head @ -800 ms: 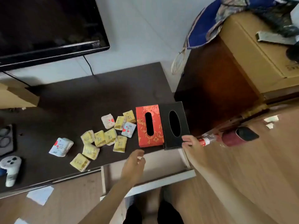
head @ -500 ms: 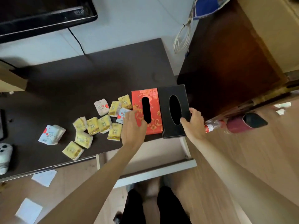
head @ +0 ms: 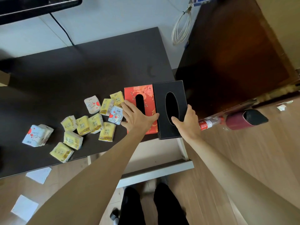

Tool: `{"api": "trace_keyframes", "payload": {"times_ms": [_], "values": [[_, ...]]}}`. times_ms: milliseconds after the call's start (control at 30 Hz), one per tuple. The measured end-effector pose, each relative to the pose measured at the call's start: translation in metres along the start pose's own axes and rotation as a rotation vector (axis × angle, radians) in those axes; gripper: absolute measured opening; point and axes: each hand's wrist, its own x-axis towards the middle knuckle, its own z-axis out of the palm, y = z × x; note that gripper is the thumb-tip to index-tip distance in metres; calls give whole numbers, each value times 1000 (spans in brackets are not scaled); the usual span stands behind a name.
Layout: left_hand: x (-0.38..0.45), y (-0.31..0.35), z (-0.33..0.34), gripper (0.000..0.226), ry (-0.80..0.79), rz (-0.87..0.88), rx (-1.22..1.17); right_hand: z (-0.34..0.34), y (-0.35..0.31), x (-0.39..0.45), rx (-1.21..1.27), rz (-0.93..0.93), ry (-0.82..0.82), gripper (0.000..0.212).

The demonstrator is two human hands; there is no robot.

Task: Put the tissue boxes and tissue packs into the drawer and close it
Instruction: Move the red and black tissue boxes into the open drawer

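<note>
The drawer (head: 155,153), pale and smooth, stands pulled open below the dark desk (head: 81,70). Just beyond it, the left hand (head: 138,117) now lies flat and spread on the glossy red tissue box (head: 146,95), while the right hand (head: 188,122) clasps the matte black tissue box (head: 162,95) with thumb in its oval slot. Crinkly tissue packs (head: 90,122) lie left of these.

Open drawer (head: 162,153) unobstructed below boxes; cabinet (head: 227,62) hems right; tissue packs (head: 90,122) crowd left.

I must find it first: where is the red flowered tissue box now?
Red flowered tissue box: on the dark table's front right, touching the black tissue box, under the left hand.
</note>
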Motion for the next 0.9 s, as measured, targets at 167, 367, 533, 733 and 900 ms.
{"api": "trace_keyframes", "payload": {"times_ms": [167,367,533,733,900], "values": [[-3,5,-12,137,-1,-10,-36,0,1,-1,-1,-4,-8,88],[-40,-39,-28,132,67,27,-74,-3,-18,4,-21,23,-7,79],[-69,-72,-32,135,88,33,-138,-13,-22,11,-11,45,-21,57],[-102,-104,-22,136,75,-3,-196,-7,2,-24,86,14,5,63],[-126,-123,-12,134,101,-6,-185,5,23,-61,223,17,51,65]]}}
